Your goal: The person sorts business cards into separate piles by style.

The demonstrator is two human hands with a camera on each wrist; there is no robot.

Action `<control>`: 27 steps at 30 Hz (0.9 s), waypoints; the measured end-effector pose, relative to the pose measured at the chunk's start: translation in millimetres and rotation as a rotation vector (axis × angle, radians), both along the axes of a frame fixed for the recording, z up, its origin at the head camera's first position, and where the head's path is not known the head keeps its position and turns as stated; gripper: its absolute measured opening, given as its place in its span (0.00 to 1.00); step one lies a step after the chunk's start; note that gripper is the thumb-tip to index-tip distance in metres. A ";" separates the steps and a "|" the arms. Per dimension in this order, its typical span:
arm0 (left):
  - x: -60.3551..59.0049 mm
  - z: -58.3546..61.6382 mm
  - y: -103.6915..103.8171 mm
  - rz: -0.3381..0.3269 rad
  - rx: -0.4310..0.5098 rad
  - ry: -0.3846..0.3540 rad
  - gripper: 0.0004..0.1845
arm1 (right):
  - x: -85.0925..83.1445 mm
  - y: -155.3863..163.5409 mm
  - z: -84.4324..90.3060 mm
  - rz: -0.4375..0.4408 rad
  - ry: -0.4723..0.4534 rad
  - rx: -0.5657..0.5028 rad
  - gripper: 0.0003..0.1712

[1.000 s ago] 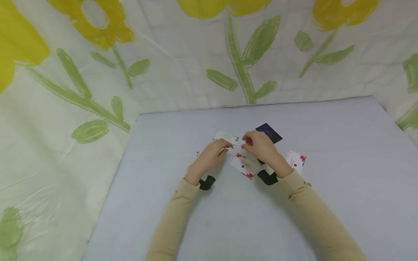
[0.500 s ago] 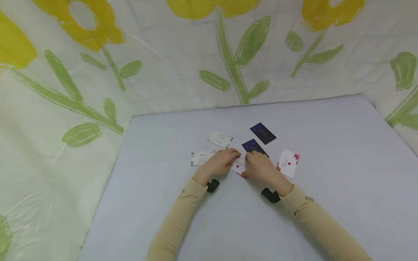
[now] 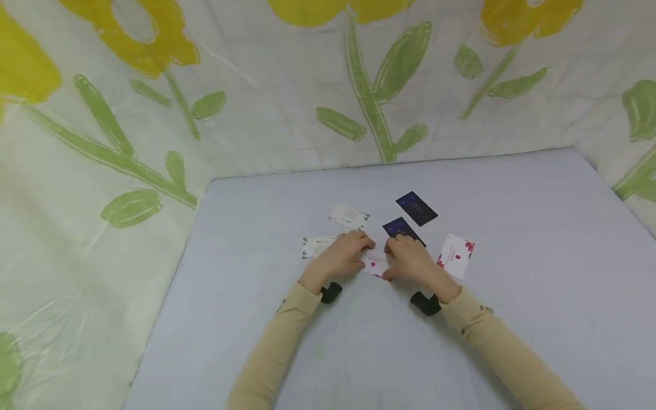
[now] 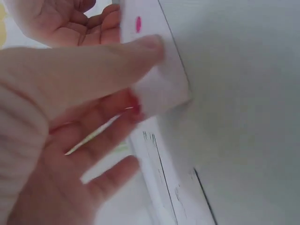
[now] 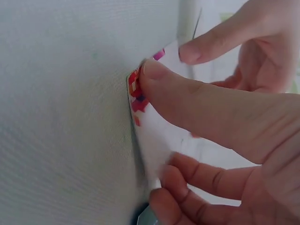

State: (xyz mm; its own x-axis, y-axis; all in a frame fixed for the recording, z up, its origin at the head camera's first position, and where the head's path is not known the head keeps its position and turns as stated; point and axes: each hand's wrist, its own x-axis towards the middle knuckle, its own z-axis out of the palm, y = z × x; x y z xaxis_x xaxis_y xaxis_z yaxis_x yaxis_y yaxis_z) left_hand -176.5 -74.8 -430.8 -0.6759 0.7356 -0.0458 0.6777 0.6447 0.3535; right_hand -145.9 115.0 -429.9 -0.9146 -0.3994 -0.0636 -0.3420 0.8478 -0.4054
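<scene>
A white card with a pink dot and red flower corners is lifted slightly off the pale blue table. Both hands pinch it. My left hand grips its left end, with the thumb on top of the card and fingers underneath. My right hand grips the right end; its thumb presses the red-printed corner of the card while fingers curl below its edge.
Around the hands lie two white cards with green print, two dark blue cards and another white red-flowered card. A flowered plastic sheet forms the backdrop behind and left of the table.
Both hands drew back from the far white-green card toward me and took hold of the red-flowered card. The second dark blue card, earlier hidden by the right hand, now shows.
</scene>
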 end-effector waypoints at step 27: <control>-9.6 -1.2 -81.7 0.609 0.682 0.014 0.11 | -50.7 -69.7 -1.2 -0.189 -0.059 -0.593 0.10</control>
State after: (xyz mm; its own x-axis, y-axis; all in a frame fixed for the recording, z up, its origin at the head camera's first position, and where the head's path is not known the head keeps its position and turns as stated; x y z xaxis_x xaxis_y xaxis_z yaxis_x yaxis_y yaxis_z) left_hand -186.1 -156.5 -432.0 -0.9533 0.1158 0.2789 0.2957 0.5464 0.7836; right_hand -196.6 45.3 -431.1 -0.9746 -0.2136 0.0666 -0.1705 0.5164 -0.8392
